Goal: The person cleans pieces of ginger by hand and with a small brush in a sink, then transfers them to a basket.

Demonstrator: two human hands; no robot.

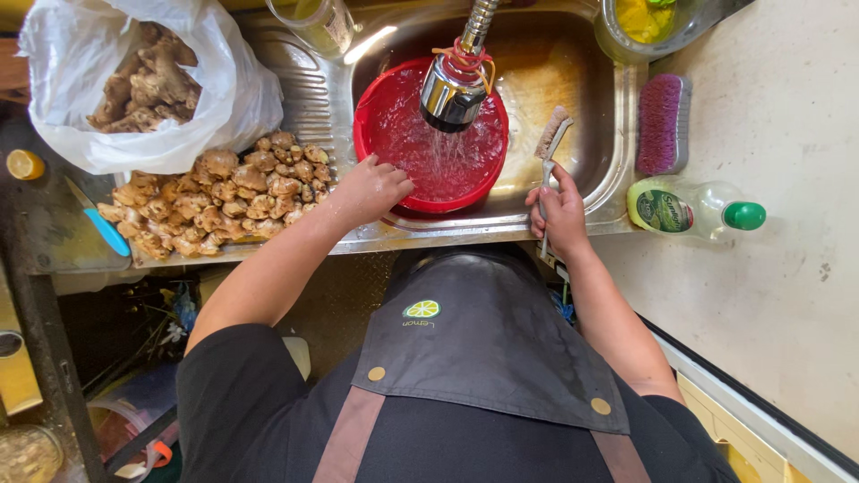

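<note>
I am seeing the left hand (376, 188) resting loosely open on the rim of the red basin (385, 152) under the running tap (455, 89), while the right hand (562, 213) is gripping a small brush (552, 134) over the sink (591, 161), ginger (224, 201) piled at the left.

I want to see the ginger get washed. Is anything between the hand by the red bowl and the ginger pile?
Nothing visible. The left hand rests on the rim of the red bowl, and the ginger pile lies right beside it on the draining board, with only bare steel between. The right hand holds a small brush.
</note>
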